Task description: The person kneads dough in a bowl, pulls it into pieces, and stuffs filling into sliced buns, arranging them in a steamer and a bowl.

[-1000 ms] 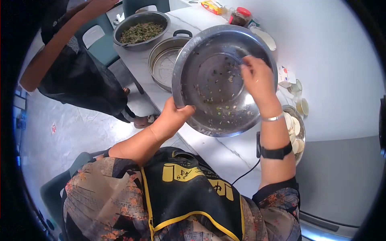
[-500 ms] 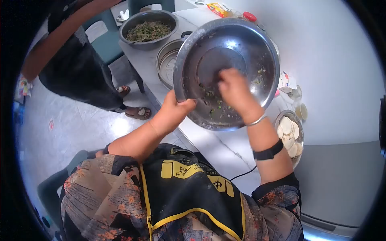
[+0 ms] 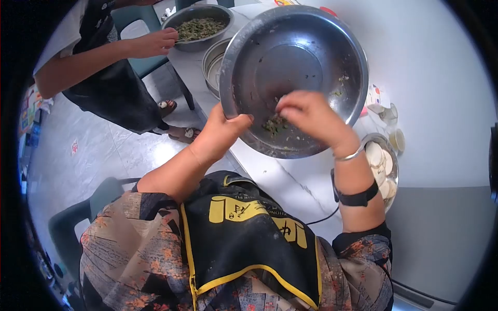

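A large steel bowl (image 3: 290, 62) is tilted toward me above the white marbled table (image 3: 298, 179). My left hand (image 3: 223, 132) grips its lower left rim, with the thumb over the inside edge. Inside the bowl, my right hand (image 3: 311, 116) has its fingers curled together near a small clump of chopped green filling (image 3: 275, 126). Whether those fingers hold anything is too small to tell. Small green and pale scraps cling to the bowl's wall at the right.
Another bowl of chopped filling (image 3: 199, 28) stands at the back left, beside a steamer pot (image 3: 212, 67). A co-worker's hand (image 3: 155, 42) reaches to that filling. A bowl of pale round slices (image 3: 381, 166) and small cups (image 3: 397, 140) are at the right.
My right hand has shifted slightly right, and the scraps at the bowl's lower part are gathered more closely. The tilted bowl has moved up a little. The co-worker's hand has come to the other bowl.
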Demonstrator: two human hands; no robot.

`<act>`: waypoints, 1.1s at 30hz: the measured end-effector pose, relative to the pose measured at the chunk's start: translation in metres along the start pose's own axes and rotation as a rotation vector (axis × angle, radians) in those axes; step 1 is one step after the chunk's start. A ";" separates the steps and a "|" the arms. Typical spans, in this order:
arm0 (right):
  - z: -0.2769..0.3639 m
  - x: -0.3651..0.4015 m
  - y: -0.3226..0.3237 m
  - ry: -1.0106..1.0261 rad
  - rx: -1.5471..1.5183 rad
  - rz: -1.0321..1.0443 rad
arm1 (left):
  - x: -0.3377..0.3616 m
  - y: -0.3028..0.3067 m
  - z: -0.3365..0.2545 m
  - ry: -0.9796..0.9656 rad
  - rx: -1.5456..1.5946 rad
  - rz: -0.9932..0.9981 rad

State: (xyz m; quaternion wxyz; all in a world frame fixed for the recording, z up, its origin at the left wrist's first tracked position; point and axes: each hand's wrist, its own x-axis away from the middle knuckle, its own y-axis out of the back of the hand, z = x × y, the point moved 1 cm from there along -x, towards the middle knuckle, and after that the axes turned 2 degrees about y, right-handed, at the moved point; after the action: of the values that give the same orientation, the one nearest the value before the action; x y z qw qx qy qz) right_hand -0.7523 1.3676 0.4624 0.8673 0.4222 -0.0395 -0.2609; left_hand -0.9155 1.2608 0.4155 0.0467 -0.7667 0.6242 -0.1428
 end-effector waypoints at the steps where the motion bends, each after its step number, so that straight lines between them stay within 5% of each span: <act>1: -0.004 0.000 0.007 0.015 0.120 -0.098 | 0.001 -0.004 -0.002 0.005 -0.005 0.008; 5: -0.019 0.017 -0.013 -0.039 0.392 -0.113 | 0.005 -0.024 0.000 -0.019 0.018 0.013; 8: -0.011 0.039 -0.015 -0.030 0.075 -0.030 | 0.005 -0.027 0.007 0.003 -0.028 0.008; 10: -0.025 0.053 0.002 -0.100 0.165 -0.300 | 0.006 -0.030 0.008 -0.045 -0.015 0.015; 14: -0.029 0.075 -0.021 -0.454 0.474 -0.353 | 0.008 -0.042 0.017 -0.061 -0.042 0.065; 18: -0.030 0.079 -0.045 -0.394 -0.114 -0.291 | 0.010 -0.045 0.024 -0.029 -0.121 0.115; 21: -0.030 0.082 -0.044 -0.458 0.059 -0.499 | 0.009 -0.047 0.032 -0.054 -0.155 0.150; 25: -0.022 0.081 -0.067 -0.303 -0.018 -0.329 | 0.002 -0.046 0.036 -0.047 -0.186 0.168; 28: -0.030 0.086 -0.060 -0.381 -0.215 -0.415 | 0.004 -0.046 0.029 0.017 -0.145 0.176; 33: -0.044 0.091 -0.071 -0.722 -0.002 -0.440 | -0.009 -0.050 0.034 -0.070 -0.231 0.248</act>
State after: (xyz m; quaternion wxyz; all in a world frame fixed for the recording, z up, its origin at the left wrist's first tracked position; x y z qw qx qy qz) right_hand -0.6910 1.3187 0.3673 0.7217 0.3011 -0.2494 -0.5712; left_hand -0.8602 1.2768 0.3938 -0.0026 -0.6885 0.7244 -0.0363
